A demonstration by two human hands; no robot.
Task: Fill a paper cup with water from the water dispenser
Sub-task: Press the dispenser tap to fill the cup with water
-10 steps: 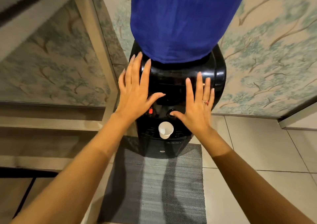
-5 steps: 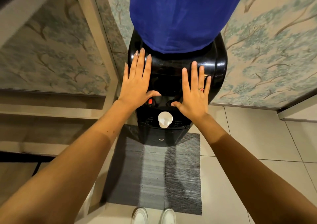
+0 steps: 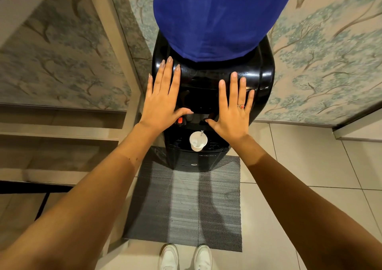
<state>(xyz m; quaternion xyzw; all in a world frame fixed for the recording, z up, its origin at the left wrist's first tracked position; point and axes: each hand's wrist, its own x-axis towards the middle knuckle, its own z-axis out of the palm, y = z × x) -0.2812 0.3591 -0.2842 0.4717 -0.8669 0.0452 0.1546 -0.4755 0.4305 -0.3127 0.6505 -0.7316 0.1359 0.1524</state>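
A black water dispenser (image 3: 262, 77) stands against the wall, its bottle under a blue cover (image 3: 215, 15). A white paper cup (image 3: 198, 141) stands upright on the drip tray below the taps, and a thin stream of water falls into it. My left hand (image 3: 163, 98) lies flat with fingers spread over the dispenser's left front, its thumb beside the red tap (image 3: 180, 120). My right hand (image 3: 233, 108), wearing a ring, lies flat over the right front, its thumb at the dark tap. Neither hand holds anything.
A grey mat (image 3: 186, 203) lies on the tiled floor in front of the dispenser. My white shoes (image 3: 186, 257) stand at its near edge. A beige frame and ledges (image 3: 62, 137) run along the left. Tree-patterned wallpaper (image 3: 330, 62) covers the walls.
The view has tilted down, showing more of the mat and my shoes. Both hands keep their flat pose on the dispenser. Water now streams into the cup.
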